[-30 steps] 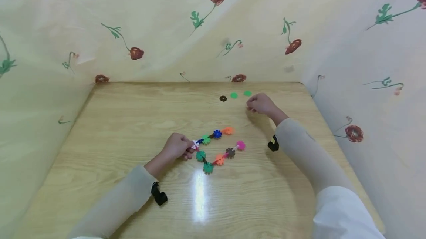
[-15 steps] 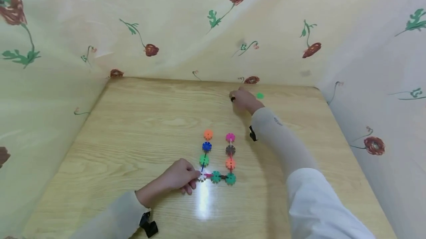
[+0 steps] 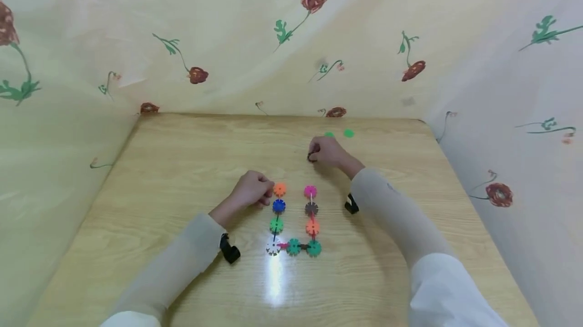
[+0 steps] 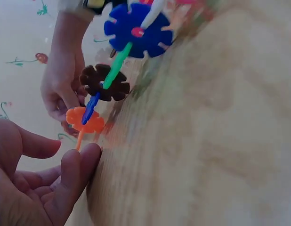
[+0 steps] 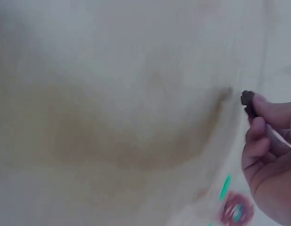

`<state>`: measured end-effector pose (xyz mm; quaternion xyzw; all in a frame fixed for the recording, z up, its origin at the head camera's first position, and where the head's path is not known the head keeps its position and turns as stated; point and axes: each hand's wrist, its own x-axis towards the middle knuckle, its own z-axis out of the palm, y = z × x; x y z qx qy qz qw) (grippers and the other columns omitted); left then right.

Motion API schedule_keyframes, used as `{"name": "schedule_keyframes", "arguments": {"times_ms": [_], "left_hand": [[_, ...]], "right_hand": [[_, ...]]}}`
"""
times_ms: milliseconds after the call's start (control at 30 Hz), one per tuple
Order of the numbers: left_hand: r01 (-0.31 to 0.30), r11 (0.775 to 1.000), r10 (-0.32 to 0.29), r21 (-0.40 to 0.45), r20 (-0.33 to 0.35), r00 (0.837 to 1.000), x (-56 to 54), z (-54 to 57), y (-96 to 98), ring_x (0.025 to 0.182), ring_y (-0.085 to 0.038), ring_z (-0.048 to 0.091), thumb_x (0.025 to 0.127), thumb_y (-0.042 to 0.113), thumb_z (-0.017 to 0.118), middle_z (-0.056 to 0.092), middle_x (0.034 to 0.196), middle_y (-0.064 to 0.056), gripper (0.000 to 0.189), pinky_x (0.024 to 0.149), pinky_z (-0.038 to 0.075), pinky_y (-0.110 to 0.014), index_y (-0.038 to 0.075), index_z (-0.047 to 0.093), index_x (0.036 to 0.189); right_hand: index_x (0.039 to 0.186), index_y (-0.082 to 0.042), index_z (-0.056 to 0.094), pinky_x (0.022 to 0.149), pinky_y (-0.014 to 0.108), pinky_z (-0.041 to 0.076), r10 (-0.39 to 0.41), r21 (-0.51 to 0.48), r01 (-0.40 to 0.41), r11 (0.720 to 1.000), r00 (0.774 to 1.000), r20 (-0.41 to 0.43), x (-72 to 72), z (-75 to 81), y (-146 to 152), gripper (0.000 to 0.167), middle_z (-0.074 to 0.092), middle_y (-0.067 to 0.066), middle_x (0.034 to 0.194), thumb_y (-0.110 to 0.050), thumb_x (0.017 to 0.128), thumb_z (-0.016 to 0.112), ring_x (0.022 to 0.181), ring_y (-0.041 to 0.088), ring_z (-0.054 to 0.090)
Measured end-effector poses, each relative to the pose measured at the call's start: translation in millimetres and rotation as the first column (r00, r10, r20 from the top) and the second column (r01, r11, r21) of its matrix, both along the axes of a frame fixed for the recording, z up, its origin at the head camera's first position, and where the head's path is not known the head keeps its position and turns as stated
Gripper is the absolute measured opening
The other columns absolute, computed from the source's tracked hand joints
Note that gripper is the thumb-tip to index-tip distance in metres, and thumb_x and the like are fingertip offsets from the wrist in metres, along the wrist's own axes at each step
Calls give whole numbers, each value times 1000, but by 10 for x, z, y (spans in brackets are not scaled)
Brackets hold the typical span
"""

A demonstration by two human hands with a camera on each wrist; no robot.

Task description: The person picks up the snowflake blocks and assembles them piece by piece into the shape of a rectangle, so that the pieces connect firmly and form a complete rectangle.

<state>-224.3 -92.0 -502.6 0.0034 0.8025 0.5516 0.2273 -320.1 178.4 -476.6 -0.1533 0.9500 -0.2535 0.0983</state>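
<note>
Notched plastic discs, flat and on edge by turns, form a U-shaped chain; a white disc [image 3: 274,247] sits at its lower left corner. My left hand [image 3: 251,189] is at the upper left end, its fingertips at the orange disc [image 3: 280,190]. In the left wrist view that end orange disc appears edge-on by the fingertips, with the thumb standing apart. Farther back, my right hand [image 3: 329,151] pinches a dark brown disc [image 5: 247,99] between thumb and fingers, above the tabletop. A pink disc [image 3: 310,192] ends the chain's right arm.
Two loose green discs [image 3: 348,133] lie near the table's back edge, one partly hidden behind the right hand. A flower-printed sheet [image 3: 237,38] rises at the back and both sides of the wooden table [image 3: 191,150].
The left hand has let go of the white corner disc and moved up to the chain's orange end. The right hand has picked up the brown disc and drawn it nearer. The chain was turned upright earlier.
</note>
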Motion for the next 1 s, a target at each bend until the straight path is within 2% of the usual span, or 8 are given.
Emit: {"name": "schedule_keyframes", "arguments": {"times_ms": [67,167,233,333,467,600,800,1000], "left_hand": [[17,1000,-17,-17,6,1000,-61,7,39,58,-20,66,100,19,63,69,76,-13,21,48,55,-30,2,69,89],[42,998,-42,-52,1,999,-102,23,68,57,-19,66,98,18,66,70,75,-12,16,49,56,-30,3,70,92],[54,996,-55,-68,-8,998,-113,31,78,57,-18,66,98,16,66,71,75,-11,14,49,56,-29,4,71,95],[68,995,-70,-76,-22,997,-113,38,84,56,-17,64,97,13,66,71,74,-11,12,48,55,-28,3,72,98],[78,995,-79,-56,-14,997,-105,21,112,54,-16,63,97,10,66,71,74,-12,11,46,52,-26,1,73,99],[58,998,-58,0,18,998,-94,-9,116,53,-15,62,97,7,66,72,75,-12,10,46,51,-25,0,72,101],[36,998,-37,44,30,999,-84,-22,108,54,-14,62,96,5,67,72,79,-12,10,46,51,-25,0,72,103],[23,999,-25,48,33,999,-83,-35,101,57,-15,64,96,5,67,72,80,-12,10,47,52,-25,0,72,103]], "right_hand": [[103,-6,69,80,37,55,27,-87,-27,996,1000,5,218,-6,-90,11,70,6,94,-7,93,73,89,21,65],[109,-7,73,77,33,57,78,-157,-74,985,997,17,513,-3,-216,16,72,1,93,-6,94,72,86,16,66],[109,-7,74,74,31,56,111,-167,-107,980,994,13,659,7,-288,15,72,-1,92,-7,95,70,82,13,66],[102,-9,76,66,29,54,155,-141,-156,978,988,-19,785,3,-363,10,72,-3,88,-7,96,69,73,10,63],[97,-14,76,61,26,50,188,-40,-191,981,980,-71,872,-18,-399,8,71,-6,84,-10,95,70,66,7,59],[96,-14,76,63,27,51,216,31,-214,976,971,-105,930,-30,-439,6,72,-5,87,-10,94,72,68,7,58],[95,-14,76,67,29,53,240,72,-231,970,959,-152,959,-62,-497,5,73,-3,88,-10,93,72,71,8,60],[95,-12,75,72,32,55,288,101,-272,957,933,-215,952,-114,-546,4,73,-2,88,-11,93,72,78,11,65]]}}
